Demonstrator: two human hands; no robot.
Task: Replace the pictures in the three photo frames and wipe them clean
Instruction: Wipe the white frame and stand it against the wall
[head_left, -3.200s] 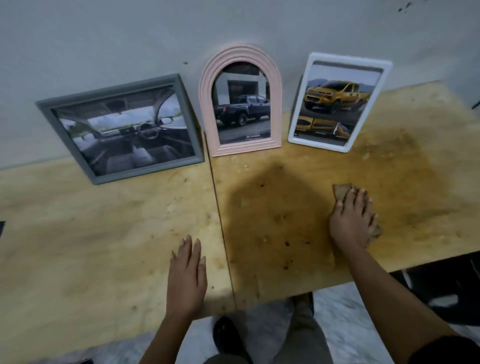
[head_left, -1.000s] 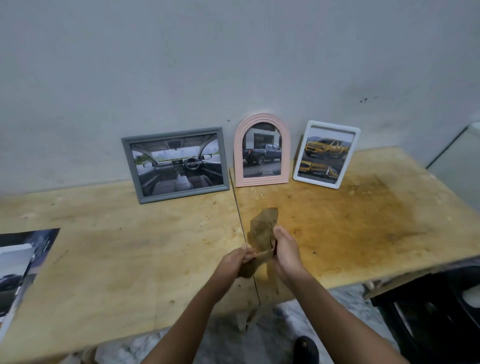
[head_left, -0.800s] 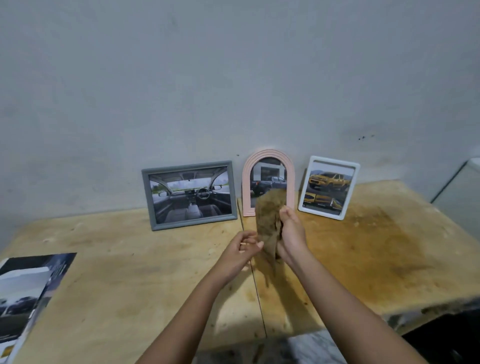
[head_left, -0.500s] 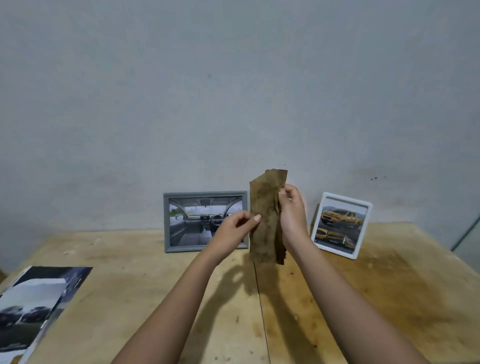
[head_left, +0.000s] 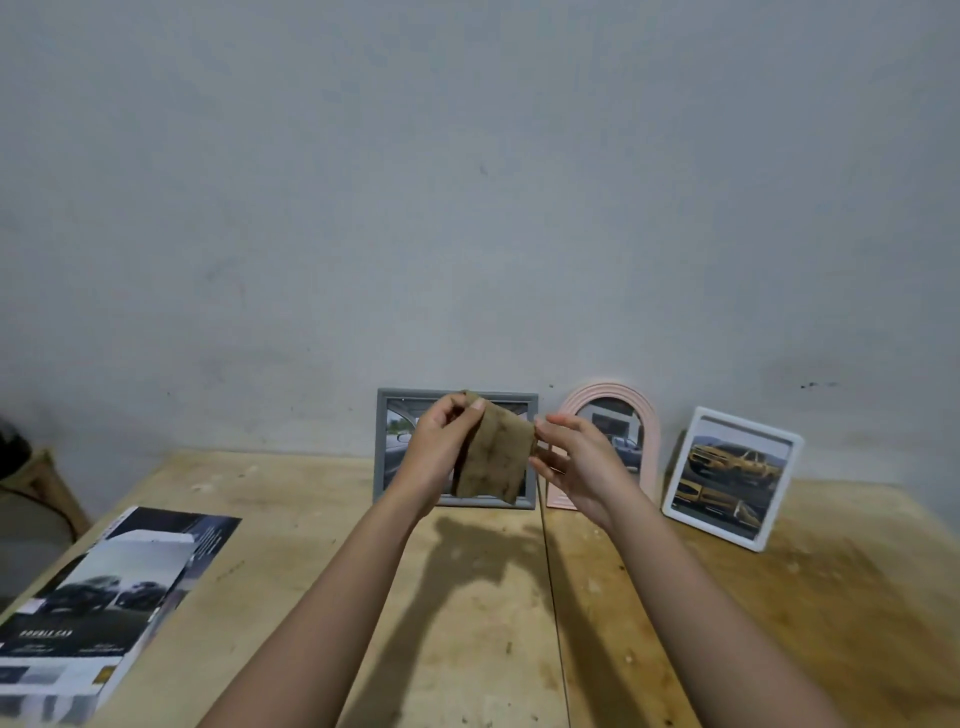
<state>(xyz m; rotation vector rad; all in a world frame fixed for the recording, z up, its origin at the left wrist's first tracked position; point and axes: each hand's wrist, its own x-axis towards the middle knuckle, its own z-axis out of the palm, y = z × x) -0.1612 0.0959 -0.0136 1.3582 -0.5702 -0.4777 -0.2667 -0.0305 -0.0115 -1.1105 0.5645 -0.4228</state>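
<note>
In front of grey frame (head_left: 381, 457), L hand (head_left: 439, 452) & R hand (head_left: 571, 467) each pinch cloth (head_left: 496, 462), now unfolded; wiping prob. next.

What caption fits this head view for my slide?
Left hand and right hand hold a cloth before the grey frame, pink frame and white frame on the table.

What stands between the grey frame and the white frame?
The pink arched frame, its lower left hidden behind the right hand; the head view shows it.
</note>
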